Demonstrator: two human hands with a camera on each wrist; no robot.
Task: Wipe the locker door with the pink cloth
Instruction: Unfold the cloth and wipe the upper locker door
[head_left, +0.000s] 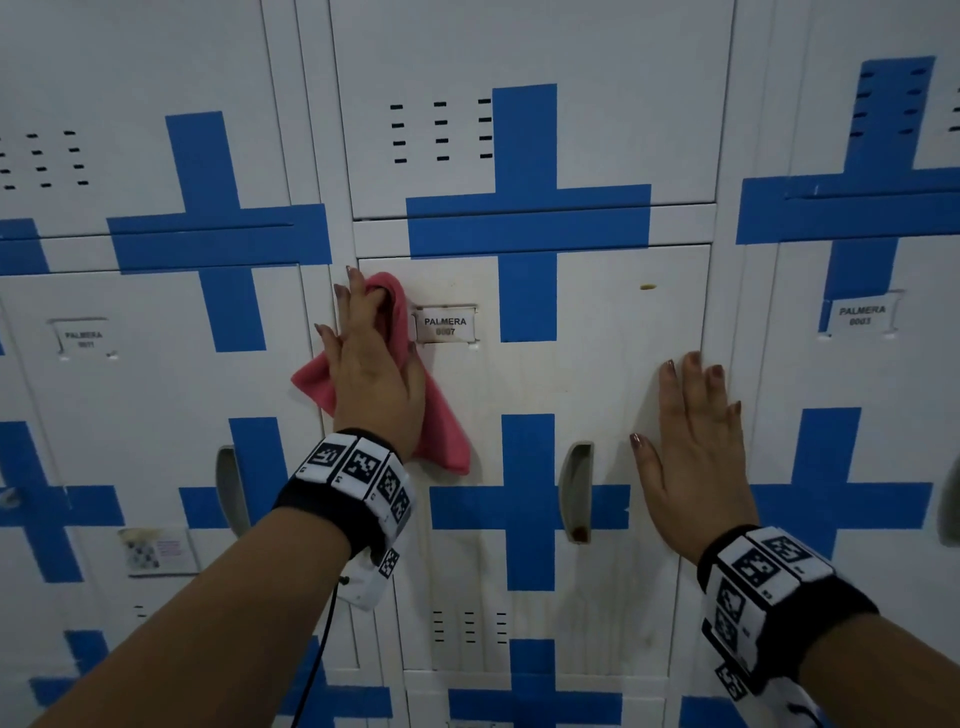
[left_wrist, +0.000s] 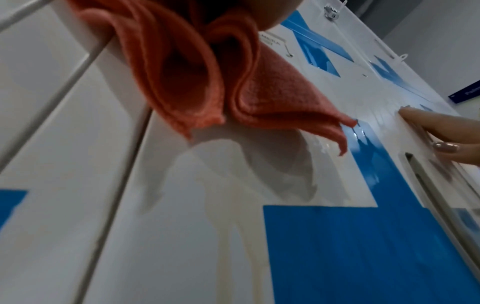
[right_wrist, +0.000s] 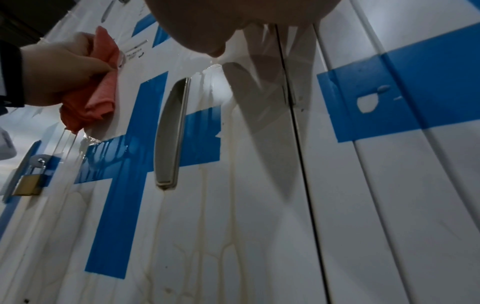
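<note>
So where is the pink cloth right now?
In the head view, the pink cloth is under the left hand, pressed on the locker door, just left of the name label.

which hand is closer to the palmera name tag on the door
Left. The left hand, gripping the pink cloth, sits right beside the name tag, on its left. The right hand lies flat well to the tag's lower right.

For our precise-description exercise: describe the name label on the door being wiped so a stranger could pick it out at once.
Find the middle locker door in the white bank with blue crosses, where the left hand presses the pink cloth. Just right of that cloth sits the label. Alone among the labels, it reads PALMERA 0007.
</note>
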